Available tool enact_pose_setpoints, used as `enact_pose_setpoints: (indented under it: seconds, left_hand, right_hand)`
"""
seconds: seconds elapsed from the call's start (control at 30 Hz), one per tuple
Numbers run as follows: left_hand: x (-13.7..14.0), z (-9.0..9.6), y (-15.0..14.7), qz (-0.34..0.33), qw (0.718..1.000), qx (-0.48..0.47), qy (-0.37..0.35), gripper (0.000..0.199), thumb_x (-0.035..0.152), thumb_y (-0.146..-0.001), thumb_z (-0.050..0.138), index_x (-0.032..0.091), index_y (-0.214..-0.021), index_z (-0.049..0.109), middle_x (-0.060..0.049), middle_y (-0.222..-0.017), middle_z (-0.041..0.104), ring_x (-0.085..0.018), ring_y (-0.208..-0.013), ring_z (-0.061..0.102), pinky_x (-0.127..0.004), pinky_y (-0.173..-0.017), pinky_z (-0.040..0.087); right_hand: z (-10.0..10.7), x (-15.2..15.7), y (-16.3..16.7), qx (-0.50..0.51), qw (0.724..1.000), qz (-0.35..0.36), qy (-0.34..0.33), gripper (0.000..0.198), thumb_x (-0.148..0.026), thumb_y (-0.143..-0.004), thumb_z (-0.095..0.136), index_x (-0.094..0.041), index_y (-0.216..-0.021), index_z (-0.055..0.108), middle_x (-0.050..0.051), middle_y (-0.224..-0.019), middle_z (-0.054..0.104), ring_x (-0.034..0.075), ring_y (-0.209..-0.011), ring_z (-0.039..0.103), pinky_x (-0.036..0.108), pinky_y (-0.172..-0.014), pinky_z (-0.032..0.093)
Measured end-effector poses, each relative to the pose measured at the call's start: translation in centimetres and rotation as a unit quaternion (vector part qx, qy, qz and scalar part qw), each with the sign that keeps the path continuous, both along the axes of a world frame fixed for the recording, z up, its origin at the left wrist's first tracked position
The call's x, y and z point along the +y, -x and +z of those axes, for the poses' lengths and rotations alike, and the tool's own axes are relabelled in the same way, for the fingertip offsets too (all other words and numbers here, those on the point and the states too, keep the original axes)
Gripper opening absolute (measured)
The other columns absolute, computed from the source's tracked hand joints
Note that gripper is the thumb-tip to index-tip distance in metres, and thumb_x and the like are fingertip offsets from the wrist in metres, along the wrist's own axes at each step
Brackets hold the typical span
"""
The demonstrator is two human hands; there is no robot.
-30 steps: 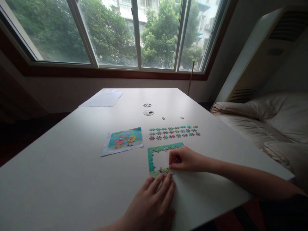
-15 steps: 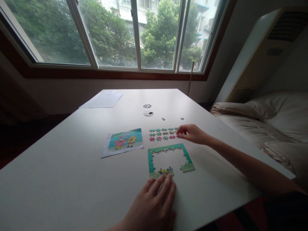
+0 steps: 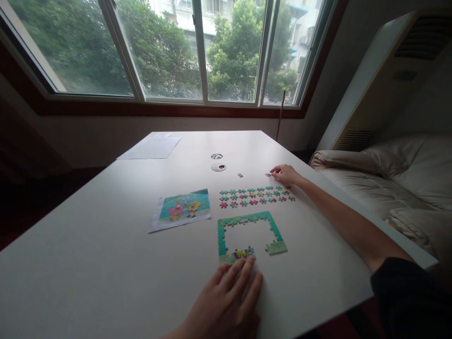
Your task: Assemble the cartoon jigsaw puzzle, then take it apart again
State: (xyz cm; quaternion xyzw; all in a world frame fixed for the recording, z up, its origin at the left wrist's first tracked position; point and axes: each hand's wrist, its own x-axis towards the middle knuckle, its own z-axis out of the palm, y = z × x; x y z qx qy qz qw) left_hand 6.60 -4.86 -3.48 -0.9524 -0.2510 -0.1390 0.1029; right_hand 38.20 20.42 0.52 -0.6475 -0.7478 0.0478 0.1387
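Puzzle border [image 3: 243, 219] lacks only a lower stretch; loose pieces [image 3: 252, 195] remain. Left hand [image 3: 228, 294] rests flat, empty — right hand's [image 3: 285, 174] narrow grip meets a far piece [image 3: 267, 174], hold unclear.

A wide window [image 3: 169, 61] lights the white table [image 3: 106, 263].

Green puzzle border [image 3: 243, 218], near edge gapped

Teal-green puzzle border [image 3: 221, 238]; white table [image 3: 88, 249]
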Motion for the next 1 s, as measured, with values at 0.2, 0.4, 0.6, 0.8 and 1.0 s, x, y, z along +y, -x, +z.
enact_pose_setpoints:
  seconds: [0.2,0.4,0.6,0.8,1.0]
  left_hand:
    - [-0.1,-0.1,0.0,0.002,1.000,-0.002,-0.003,0.044,0.040,-0.091,0.033,0.016,-0.126,0.043,-0.014,-0.131,0.046,-0.028,-0.114,0.044,-0.038,-0.087,0.039]
    - [-0.1,0.0,0.0,0.003,1.000,0.005,0.009,0.044,0.041,-0.091,0.034,0.016,-0.126,0.043,-0.013,-0.133,0.044,-0.028,-0.117,0.041,-0.038,-0.090,0.037]
    - [-0.1,-0.1,-0.1,0.000,1.000,0.000,-0.003,0.044,0.041,-0.090,0.036,0.017,-0.126,0.043,-0.013,-0.132,0.045,-0.028,-0.114,0.043,-0.037,-0.089,0.037]
    - [-0.1,-0.5,-0.1,0.003,1.000,-0.015,-0.018,0.044,0.041,-0.090,0.035,0.016,-0.125,0.044,-0.013,-0.131,0.046,-0.028,-0.113,0.044,-0.038,-0.088,0.037]
    - [-0.2,-0.1,-0.2,0.003,1.000,-0.012,-0.018,0.043,0.042,-0.091,0.033,0.017,-0.123,0.046,-0.012,-0.130,0.046,-0.028,-0.112,0.044,-0.038,-0.087,0.037]
  right_hand:
    - [-0.8,0.7,0.3,0.018,1.000,0.001,0.007,0.029,-0.034,-0.076,0.058,-0.017,-0.097,0.068,0.005,-0.087,0.068,0.016,-0.077,0.060,0.024,-0.069,0.041]
    - [-0.4,1.3,0.0,0.048,0.998,-0.006,0.036,0.026,-0.031,-0.069,0.065,-0.014,-0.088,0.069,0.006,-0.080,0.068,0.015,-0.072,0.060,0.023,-0.061,0.041]
    - [0.6,-0.6,0.7,0.093,0.996,0.006,0.006,0.024,-0.034,-0.071,0.063,-0.013,-0.082,0.065,0.006,-0.083,0.068,0.015,-0.075,0.060,0.024,-0.064,0.043]
    - [2.1,-8.0,4.1,0.223,0.955,0.174,0.093,0.030,-0.043,-0.073,0.061,-0.014,-0.080,0.062,0.004,-0.071,0.066,0.013,-0.064,0.058,0.023,-0.058,0.044]
    - [2.6,-16.0,7.8,0.229,0.913,0.289,0.176,0.020,-0.035,-0.075,0.063,-0.015,-0.077,0.064,0.002,-0.071,0.065,0.011,-0.065,0.056,0.021,-0.060,0.043]
